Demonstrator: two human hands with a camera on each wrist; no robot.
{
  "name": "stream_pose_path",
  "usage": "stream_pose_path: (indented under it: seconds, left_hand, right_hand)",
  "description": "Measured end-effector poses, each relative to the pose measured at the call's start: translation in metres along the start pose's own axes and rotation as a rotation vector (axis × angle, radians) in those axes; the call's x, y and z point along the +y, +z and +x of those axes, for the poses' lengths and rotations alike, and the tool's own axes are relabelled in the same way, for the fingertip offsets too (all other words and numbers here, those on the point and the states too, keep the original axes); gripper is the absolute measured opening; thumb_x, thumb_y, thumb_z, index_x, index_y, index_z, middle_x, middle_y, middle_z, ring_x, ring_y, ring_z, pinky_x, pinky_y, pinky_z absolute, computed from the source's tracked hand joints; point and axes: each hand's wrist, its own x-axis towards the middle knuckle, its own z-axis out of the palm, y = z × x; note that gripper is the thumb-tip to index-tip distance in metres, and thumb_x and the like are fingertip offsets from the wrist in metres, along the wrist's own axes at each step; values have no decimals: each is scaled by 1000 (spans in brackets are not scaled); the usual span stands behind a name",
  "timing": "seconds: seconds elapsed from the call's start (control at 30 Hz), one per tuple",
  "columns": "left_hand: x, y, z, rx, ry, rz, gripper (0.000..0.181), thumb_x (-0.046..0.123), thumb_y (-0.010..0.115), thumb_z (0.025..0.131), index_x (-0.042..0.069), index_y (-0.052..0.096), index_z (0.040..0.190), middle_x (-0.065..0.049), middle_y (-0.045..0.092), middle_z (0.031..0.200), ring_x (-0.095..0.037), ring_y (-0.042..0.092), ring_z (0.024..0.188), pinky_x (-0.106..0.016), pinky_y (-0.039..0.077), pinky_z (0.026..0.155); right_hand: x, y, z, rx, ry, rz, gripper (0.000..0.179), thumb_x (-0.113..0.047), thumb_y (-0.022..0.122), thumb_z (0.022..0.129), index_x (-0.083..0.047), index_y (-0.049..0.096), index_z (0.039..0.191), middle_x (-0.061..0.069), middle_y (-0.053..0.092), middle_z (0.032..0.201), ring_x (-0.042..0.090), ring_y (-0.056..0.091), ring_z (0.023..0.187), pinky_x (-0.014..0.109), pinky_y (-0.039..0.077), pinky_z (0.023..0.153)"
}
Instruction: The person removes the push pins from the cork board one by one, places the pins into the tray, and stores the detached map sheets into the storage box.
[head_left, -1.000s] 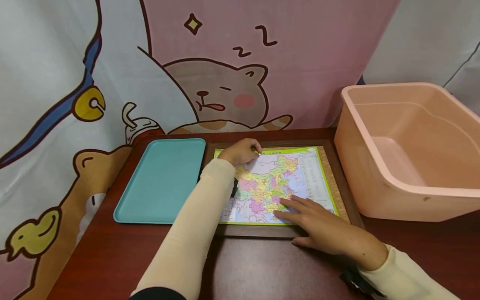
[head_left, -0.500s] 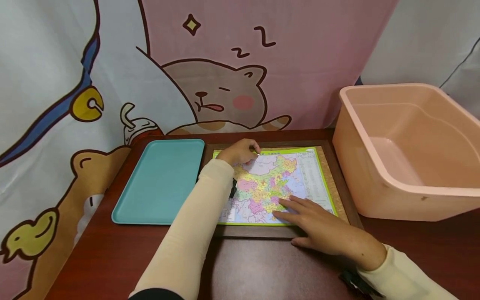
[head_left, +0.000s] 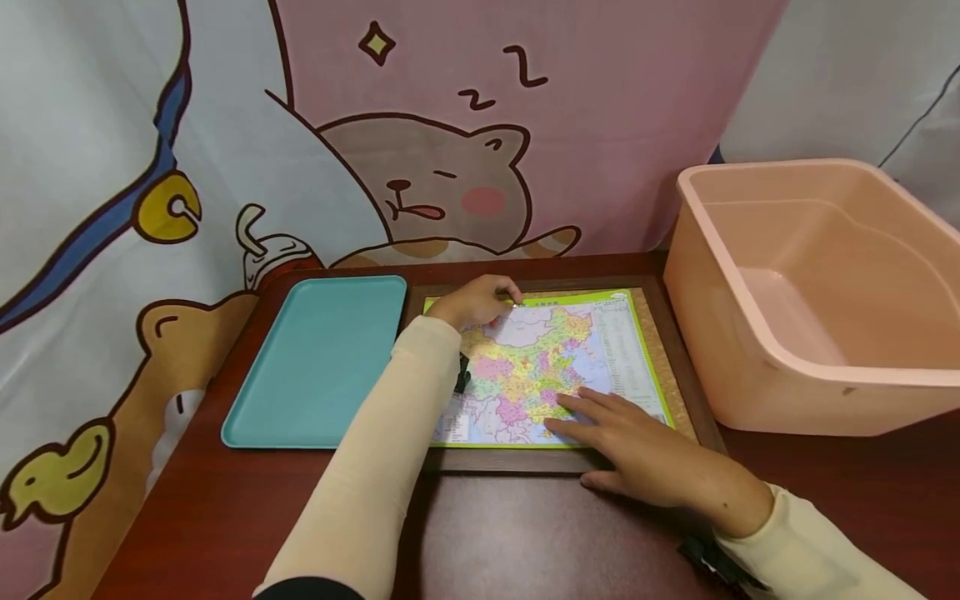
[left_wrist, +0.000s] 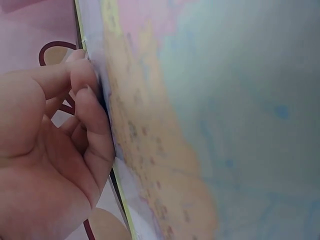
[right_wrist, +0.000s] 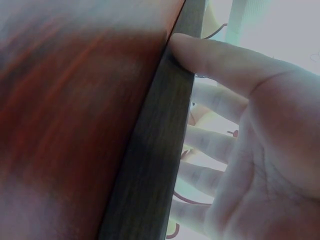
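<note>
A colourful printed map (head_left: 570, 350) with a green border lies on a cork board (head_left: 660, 358) in a dark wooden frame (head_left: 510, 461). At the map's top edge my left hand (head_left: 474, 304) has its fingers curled, thumb and index finger together on a tiny, shiny pin-like thing (head_left: 515, 306), mostly hidden by the fingers. In the left wrist view that hand (left_wrist: 55, 130) is right at the map's surface. My right hand (head_left: 630, 446) rests with spread fingers over the map's lower right part. Its thumb (right_wrist: 192, 52) presses on the frame's front bar in the right wrist view.
A flat teal tray (head_left: 322, 358) lies left of the frame, partly behind my left sleeve. On the right a large peach plastic tub (head_left: 720, 308) stands close beside the frame. Behind the reddish-brown table (head_left: 187, 517) hangs a cartoon-printed cloth (head_left: 600, 125).
The head view has shifted very slightly. Both hands stay in the same places on the map and frame.
</note>
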Motion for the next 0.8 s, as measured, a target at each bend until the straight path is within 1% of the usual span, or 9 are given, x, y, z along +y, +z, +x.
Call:
stream_pose_path:
  seconds: [0.1,0.17,0.23,0.27,0.33,0.4,0.5,0.63,0.8]
  left_hand:
    - [1,-1,2,-6,13,35,23,6,50,100,14,61,119,-7,53,81,-17,42,57,-29,39,55]
    - [1,-1,2,-9,10,56,23,5,50,100,13,61,118,-6,53,81,-16,42,56,-29,40,56]
    - [2,-1,2,-9,6,59,22,5,50,100,12,60,118,-6,55,86,-16,42,56,-29,40,56]
    - [2,-1,1,-10,4,58,22,5,50,100,12,60,118,-8,56,86,-16,41,56,-29,40,57]
    - [3,-1,1,-5,4,54,21,5,51,100,12,60,117,-7,58,94,-15,41,56,-30,41,57]
    - [3,-1,0,-3,4,47,21,5,51,100,12,60,117,-7,59,97,-15,40,56,-30,41,58]
    - [3,-2,0,-2,-2,52,20,6,52,100,13,60,117,-8,58,92,-15,41,56,-31,41,58]
    - [3,-1,0,-2,-8,65,19,8,52,100,13,60,117,-8,54,81,-16,42,57,-31,41,59]
    - [3,-1,0,5,-2,78,19,9,53,100,12,60,118,-6,52,78,-16,43,59,-29,42,60]
  right_hand:
    - [0,1,-1,11,-1,4,67,-28,82,83,-19,55,144,12,46,153,45,39,142,63,39,106]
    - [0,1,-1,15,-3,5,66,-28,82,83,-19,56,143,13,46,153,45,39,142,63,40,106]
    - [0,1,0,16,-5,4,66,-29,82,83,-18,56,143,13,47,153,45,39,142,63,40,105]
    - [0,1,0,17,-4,2,67,-30,82,83,-18,56,143,13,47,153,45,39,142,62,40,106]
    - [0,1,0,18,-4,-7,67,-30,82,83,-18,56,143,13,47,152,45,40,142,62,41,105]
    - [0,0,0,15,-2,-12,66,-30,82,84,-19,55,144,13,47,152,44,40,142,62,41,106]
    - [0,0,0,7,-3,-17,66,-30,81,85,-19,54,144,13,47,152,45,40,142,63,40,105]
    - [0,0,1,2,-1,-13,66,-31,80,85,-20,54,145,12,46,153,45,39,142,63,39,106]
    - [-1,0,1,-4,10,6,65,-30,80,85,-20,54,145,12,45,154,45,37,143,64,38,107]
